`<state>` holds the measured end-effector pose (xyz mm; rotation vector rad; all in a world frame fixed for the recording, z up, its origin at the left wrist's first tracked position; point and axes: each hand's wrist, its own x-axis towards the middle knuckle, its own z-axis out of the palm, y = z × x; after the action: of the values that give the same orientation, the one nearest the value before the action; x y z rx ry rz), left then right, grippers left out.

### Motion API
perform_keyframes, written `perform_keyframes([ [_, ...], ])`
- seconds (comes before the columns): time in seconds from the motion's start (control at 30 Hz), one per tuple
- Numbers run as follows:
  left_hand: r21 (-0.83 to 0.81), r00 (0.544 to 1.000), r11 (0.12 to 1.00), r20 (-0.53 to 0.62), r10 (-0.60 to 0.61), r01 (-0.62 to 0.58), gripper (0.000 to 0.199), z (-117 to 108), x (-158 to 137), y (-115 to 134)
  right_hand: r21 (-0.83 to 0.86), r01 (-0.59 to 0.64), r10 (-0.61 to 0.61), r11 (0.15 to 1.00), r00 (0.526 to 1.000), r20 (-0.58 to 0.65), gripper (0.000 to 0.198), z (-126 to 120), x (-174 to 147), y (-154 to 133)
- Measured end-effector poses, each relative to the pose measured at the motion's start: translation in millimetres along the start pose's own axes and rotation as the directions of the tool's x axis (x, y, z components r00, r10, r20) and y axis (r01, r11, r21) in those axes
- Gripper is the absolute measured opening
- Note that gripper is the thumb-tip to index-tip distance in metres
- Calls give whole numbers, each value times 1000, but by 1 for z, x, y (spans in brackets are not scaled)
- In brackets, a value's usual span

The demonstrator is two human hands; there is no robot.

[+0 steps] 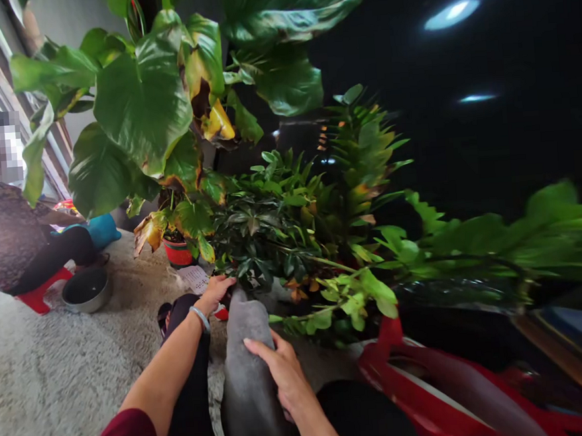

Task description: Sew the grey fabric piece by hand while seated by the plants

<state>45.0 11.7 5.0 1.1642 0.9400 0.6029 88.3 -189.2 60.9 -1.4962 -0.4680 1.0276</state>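
A long grey thing (250, 380) with a rounded, two-humped far end runs from the bottom edge toward the plants; its kind I cannot make out. My right hand (281, 368) is closed around its right side, thumb laid across the top. My left hand (217, 293), with a pale bangle (201, 319) at the wrist, reaches past the far end to the dark green leaves (252, 230). Its fingers are pressed together at the leaves' edge; what they pinch, if anything, is hidden. A white sheet with dark marks (193, 278) lies just beyond that hand.
A large-leaved plant (146, 102) stands in a red pot (178, 252). At left, a person (12, 224) sits on a red stool (44, 292) beside a grey basin (87, 290). Leafy branches (361, 293) spread rightward above a red, shiny object (427, 381). Rough concrete floor (83, 378) extends left.
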Motion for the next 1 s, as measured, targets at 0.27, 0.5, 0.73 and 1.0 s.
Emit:
perform_keyframes([
  [0.27,8,999,1000,19,-29,29,25,-1,-1,-3,90,148,-127,985,971,-200,42,-10,17,-19],
  [0.5,51,998,996,-11,-68,68,33,-2,3,-4,14,25,-25,1000,1000,-11,41,-5,3,5],
  [0.73,81,999,996,20,-40,38,29,-3,2,-4,78,141,-128,987,980,-149,40,-10,15,-15],
  [1.0,130,1000,992,-18,-1,4,27,-12,4,-3,31,-58,58,998,998,-1,37,-5,-3,21],
])
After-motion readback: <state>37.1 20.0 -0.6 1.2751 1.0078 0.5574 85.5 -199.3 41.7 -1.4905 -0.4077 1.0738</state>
